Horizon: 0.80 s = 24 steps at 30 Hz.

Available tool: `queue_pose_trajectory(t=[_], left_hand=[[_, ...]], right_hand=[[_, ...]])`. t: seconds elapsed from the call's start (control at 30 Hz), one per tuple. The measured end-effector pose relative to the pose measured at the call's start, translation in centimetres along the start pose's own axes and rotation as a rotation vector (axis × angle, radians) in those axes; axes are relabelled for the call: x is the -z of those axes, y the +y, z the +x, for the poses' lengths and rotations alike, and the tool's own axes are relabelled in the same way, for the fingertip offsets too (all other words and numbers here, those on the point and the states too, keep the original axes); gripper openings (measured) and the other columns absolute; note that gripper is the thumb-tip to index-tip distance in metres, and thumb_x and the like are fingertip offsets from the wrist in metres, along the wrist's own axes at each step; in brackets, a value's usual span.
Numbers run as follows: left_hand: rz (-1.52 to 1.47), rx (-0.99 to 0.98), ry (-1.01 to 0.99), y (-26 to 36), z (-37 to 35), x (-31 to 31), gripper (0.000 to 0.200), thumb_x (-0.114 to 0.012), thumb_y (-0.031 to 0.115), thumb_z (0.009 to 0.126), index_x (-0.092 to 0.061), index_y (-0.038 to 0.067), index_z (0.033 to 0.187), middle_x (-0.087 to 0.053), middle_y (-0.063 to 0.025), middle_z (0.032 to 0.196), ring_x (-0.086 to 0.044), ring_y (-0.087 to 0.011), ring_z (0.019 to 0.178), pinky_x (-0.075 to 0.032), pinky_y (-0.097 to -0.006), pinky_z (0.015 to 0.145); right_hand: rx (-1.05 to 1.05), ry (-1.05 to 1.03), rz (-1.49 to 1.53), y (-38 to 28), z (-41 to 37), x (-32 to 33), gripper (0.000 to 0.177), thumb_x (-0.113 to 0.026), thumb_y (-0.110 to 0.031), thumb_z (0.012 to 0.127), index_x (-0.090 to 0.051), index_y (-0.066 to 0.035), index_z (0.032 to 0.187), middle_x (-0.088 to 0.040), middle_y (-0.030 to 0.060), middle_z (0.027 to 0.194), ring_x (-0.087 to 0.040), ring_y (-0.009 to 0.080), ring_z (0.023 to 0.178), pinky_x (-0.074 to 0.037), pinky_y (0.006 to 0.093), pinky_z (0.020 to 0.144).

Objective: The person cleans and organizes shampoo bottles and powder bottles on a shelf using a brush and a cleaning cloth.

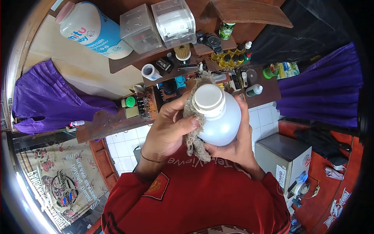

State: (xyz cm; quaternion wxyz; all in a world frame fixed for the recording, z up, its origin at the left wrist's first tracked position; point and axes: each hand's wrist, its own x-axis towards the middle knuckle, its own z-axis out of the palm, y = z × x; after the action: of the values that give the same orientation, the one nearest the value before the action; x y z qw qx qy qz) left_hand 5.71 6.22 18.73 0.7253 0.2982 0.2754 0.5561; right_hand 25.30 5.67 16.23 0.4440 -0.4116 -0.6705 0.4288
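A white bottle [223,126] with a white screw cap is held up in front of the red shirt. Around its right side and underneath wrap the fingers of my right hand [243,144]. My left hand [169,130] pinches a shaggy grey-brown cloth [198,146], which lies against the bottle's left side and neck, with the thumb on top near the cap. Part of the cloth rises behind the cap.
Ahead are wooden shelves with a large powder bottle [95,31], clear plastic boxes [173,23], a brush [182,54] and small yellow bottles [230,60]. Purple curtains [319,85] hang on both sides. A grey cabinet [282,147] stands at the right.
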Motion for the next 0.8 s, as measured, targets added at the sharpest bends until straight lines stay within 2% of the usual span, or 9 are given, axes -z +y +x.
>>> queue_pose_trajectory(t=[0.17,0.3,0.47,0.53,0.57,0.67,0.8], left_hand=[[-0.108,0.088,-0.01,0.5,0.4,0.0,0.052,-0.058,-0.001,0.084,-0.053,-0.005,0.136,-0.058,-0.0102,0.135,-0.053,-0.019,0.124,-0.037,-0.0342,0.109],[-0.089,0.128,0.032,0.4,0.5,-0.3,0.049,-0.052,0.0,0.086,-0.052,-0.008,0.135,-0.051,-0.011,0.142,-0.05,-0.0193,0.128,-0.034,-0.0338,0.111],[-0.108,0.143,-0.008,0.1,0.4,-0.1,0.049,-0.055,0.0,0.086,-0.054,-0.008,0.134,-0.045,-0.0124,0.147,-0.044,-0.0213,0.134,-0.032,-0.0346,0.112],[-0.074,0.121,-0.083,0.3,0.5,-0.3,0.047,-0.059,0.002,0.088,-0.055,-0.007,0.134,-0.041,-0.0138,0.15,-0.039,-0.0245,0.139,-0.028,-0.0357,0.114],[-0.077,0.122,-0.084,0.3,0.5,-0.4,0.047,-0.059,0.002,0.088,-0.055,-0.007,0.134,-0.041,-0.0138,0.15,-0.039,-0.0245,0.139,-0.028,-0.0357,0.114],[-0.03,0.118,-0.077,0.2,0.5,-1.0,0.047,-0.061,0.003,0.088,-0.056,-0.004,0.134,-0.043,-0.0139,0.149,-0.039,-0.0247,0.139,-0.027,-0.0361,0.114],[0.087,0.124,-0.049,0.5,0.6,-1.8,0.047,-0.064,0.004,0.088,-0.057,-0.002,0.133,-0.046,-0.0136,0.147,-0.039,-0.0233,0.138,-0.027,-0.0359,0.113]], right_hand=[[-0.038,-0.02,-0.073,0.1,0.2,0.2,0.11,-0.09,-0.02,0.061,-0.026,0.003,0.147,-0.056,0.026,0.128,-0.061,0.0351,0.116,-0.048,0.0421,0.098],[-0.044,-0.039,0.081,0.4,0.5,0.2,0.112,-0.089,-0.02,0.06,-0.024,0.002,0.148,-0.057,0.0243,0.128,-0.06,0.0337,0.117,-0.047,0.0411,0.099],[-0.021,-0.043,0.213,2.2,0.3,0.7,0.118,-0.09,-0.026,0.056,-0.022,0.001,0.149,-0.054,0.0211,0.132,-0.056,0.0313,0.122,-0.042,0.0409,0.104],[-0.015,-0.099,0.412,3.2,0.3,1.2,0.123,-0.09,-0.03,0.053,-0.022,0.001,0.15,-0.047,0.0192,0.14,-0.048,0.0298,0.13,-0.035,0.041,0.11],[-0.102,-0.134,0.474,3.5,0.1,1.5,0.126,-0.089,-0.035,0.052,-0.02,0.001,0.151,-0.04,0.0175,0.146,-0.041,0.0288,0.135,-0.03,0.0408,0.113],[-0.076,-0.216,0.452,4.6,0.5,2.4,0.127,-0.088,-0.039,0.052,-0.02,0.002,0.151,-0.041,0.0175,0.145,-0.042,0.0292,0.135,-0.03,0.0411,0.113],[-0.077,-0.214,0.437,4.8,0.6,2.6,0.128,-0.087,-0.042,0.052,-0.02,0.003,0.151,-0.04,0.0178,0.146,-0.042,0.0294,0.135,-0.031,0.041,0.112]])
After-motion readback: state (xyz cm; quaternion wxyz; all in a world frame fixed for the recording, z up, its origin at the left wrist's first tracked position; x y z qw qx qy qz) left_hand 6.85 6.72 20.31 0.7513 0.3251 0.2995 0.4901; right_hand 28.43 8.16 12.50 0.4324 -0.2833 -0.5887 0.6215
